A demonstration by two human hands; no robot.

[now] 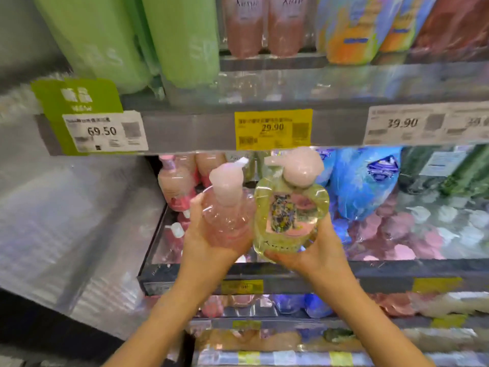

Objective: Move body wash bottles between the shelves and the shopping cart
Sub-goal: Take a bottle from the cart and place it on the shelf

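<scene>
My left hand (203, 239) grips a clear pink pump bottle (229, 210) from below and behind, its pale pink pump head pointing up. Right beside it, my right hand (312, 250) holds a clear yellow pump bottle (289, 215) with a flowered label and a pink pump. Both bottles are upright, side by side and nearly touching, in front of the middle shelf (383, 271), just under the upper shelf's yellow 29.90 price tag (274, 128). No shopping cart is in view.
More pink pump bottles (174, 181) stand at the left end of the middle shelf, with blue refill pouches (365, 181) to the right. Tall green bottles (182, 38) and pink bottles (243, 25) fill the upper shelf. Lower shelves hold several more packs. A grey panel (66, 221) bounds the left.
</scene>
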